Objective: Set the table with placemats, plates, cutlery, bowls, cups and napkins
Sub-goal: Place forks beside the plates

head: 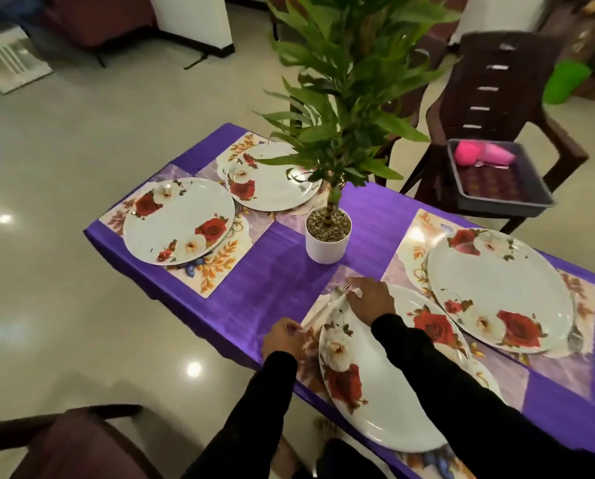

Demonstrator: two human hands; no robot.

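Several white plates with red roses lie on floral placemats on the purple tablecloth [282, 271]. The nearest plate [375, 392] sits on its placemat [309, 368] below my arms. A white fork [323, 307] lies along that plate's left rim. My left hand [284, 337] pinches the fork's handle end at the table's edge. My right hand [372, 300] holds the fork's upper end near the tines, over the plate's top rim. Other plates are at the right [496, 288], far left [178, 221] and far middle [275, 181].
A green plant in a white pot [327, 236] stands mid-table. A brown chair [496, 98] at the far right carries a grey tray [531, 188] with pink cups [482, 155]. Another chair [64, 440] is at the near left. Shiny floor lies to the left.
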